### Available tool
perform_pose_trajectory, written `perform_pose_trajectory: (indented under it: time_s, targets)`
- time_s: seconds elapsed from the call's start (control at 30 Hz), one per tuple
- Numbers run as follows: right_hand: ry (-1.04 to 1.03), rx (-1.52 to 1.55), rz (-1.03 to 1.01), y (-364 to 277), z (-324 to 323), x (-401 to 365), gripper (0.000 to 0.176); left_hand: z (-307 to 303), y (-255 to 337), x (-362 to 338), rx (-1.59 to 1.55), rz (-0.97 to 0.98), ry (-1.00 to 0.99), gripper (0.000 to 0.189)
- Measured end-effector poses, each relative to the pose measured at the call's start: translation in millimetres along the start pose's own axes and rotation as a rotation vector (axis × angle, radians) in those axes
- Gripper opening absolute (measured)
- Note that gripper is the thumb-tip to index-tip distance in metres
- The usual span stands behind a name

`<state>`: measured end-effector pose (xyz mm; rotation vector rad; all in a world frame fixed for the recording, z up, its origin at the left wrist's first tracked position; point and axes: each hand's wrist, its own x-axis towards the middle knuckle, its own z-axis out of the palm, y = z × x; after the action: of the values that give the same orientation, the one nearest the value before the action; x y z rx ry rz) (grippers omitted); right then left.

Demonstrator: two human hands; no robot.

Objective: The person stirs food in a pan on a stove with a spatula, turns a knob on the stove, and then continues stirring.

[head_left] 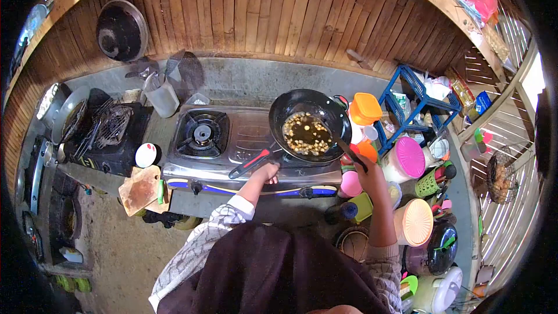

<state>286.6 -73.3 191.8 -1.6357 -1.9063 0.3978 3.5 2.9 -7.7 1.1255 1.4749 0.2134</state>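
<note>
A black wok (pixel 279 117) sits on the right burner, with small pale pieces (pixel 306 134) in dark oil at its bottom. My right hand (pixel 372 175) is closed around the dark handle of a spatula (pixel 349 150), which reaches over the wok's right rim. The far end of this tool is hard to make out. My left hand (pixel 266 174) lies at the front of the steel gas stove (pixel 247 139), just below the wok's black and red handle (pixel 251 164). Its fingers are loosely bent, apart from the handle, and nothing shows in them.
Left of the wok is a bare burner (pixel 202 134). A wooden board (pixel 139 192) with a green-handled knife (pixel 160 192) lies at the counter's left front edge. Lidded tubs, like the pink-lidded one (pixel 410 157), and a blue rack (pixel 415 90) crowd the right side.
</note>
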Motion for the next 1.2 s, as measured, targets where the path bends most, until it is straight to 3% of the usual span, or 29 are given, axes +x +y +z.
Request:
perform_pose_trajectory:
  time_s: [0.53, 1.03, 1.2]
  targets:
    - [0.069, -0.267, 0.055, 12.1, 41.2, 15.8, 0.031, 1.4, 0.6, -1.9, 0.036, 0.001, 0.022, 0.059]
    - [0.007, -0.250, 0.136, 0.8, -33.2, -35.8, 0.029, 0.0, 0.3, -2.1, 0.102, 0.012, 0.026, 0.059]
    - [-0.063, -0.130, 0.070, -7.7, -63.0, -51.5, 0.029, 1.2, 1.7, -5.0, 0.051, 0.009, 0.031, 0.059]
